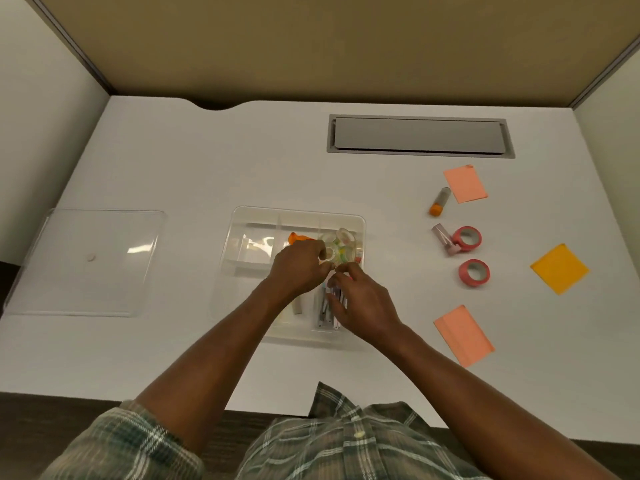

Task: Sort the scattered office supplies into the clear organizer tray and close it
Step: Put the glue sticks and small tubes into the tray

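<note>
The clear organizer tray (242, 216) sits mid-table with several small tape rolls (341, 242) in its far right compartment, an orange item (296, 238) beside them and pens (325, 311) in the near right slot. My left hand (299, 265) hovers over the tray with fingers curled, pinching a small tape roll (329, 254). Just right of it, my right hand (360, 299) is above the pens with its fingertips touching the same spot. What the right fingers grip is hidden. The clear lid (90, 261) lies flat to the left.
To the right of the tray lie an orange-capped glue stick (440, 201), a pink glue stick (445, 240), two red tape rolls (467, 239) (474, 273), two salmon note pads (465, 184) (464, 336) and a yellow pad (559, 268). A grey cable hatch (419, 135) is set in the table at the back.
</note>
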`<state>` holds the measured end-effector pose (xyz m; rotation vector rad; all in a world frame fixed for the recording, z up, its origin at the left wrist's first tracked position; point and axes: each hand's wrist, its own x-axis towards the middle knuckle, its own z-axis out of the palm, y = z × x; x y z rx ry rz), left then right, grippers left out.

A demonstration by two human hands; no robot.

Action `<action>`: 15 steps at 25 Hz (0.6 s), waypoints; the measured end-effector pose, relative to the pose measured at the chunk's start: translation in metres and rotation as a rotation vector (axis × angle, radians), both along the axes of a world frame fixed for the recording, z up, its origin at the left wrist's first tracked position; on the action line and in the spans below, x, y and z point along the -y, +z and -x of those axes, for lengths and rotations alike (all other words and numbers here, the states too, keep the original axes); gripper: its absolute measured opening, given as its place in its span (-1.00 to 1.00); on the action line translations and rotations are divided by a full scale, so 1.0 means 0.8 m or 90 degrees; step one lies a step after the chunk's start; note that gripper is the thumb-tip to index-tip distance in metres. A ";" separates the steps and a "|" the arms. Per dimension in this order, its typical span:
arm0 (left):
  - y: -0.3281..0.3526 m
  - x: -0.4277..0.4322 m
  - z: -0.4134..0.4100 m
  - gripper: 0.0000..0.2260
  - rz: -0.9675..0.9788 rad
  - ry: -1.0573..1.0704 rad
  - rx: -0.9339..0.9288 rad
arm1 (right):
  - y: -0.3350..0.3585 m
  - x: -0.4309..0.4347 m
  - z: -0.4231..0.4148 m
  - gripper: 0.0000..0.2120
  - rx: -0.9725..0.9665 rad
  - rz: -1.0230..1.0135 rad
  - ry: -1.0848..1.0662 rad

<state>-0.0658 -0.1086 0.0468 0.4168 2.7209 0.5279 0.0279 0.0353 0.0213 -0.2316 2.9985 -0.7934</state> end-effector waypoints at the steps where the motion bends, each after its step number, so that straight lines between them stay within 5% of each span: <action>1: 0.004 -0.018 -0.001 -0.73 -0.018 -0.011 0.004 | 0.003 -0.018 -0.001 -0.78 -0.004 0.002 -0.020; 10: -0.006 -0.190 -0.021 -0.72 -0.061 -0.143 0.056 | -0.022 -0.211 -0.034 -0.70 0.038 -0.096 -0.233; 15: -0.029 -0.275 -0.017 -0.51 -0.003 -0.210 -0.015 | -0.030 -0.278 -0.053 -0.62 0.075 -0.108 -0.281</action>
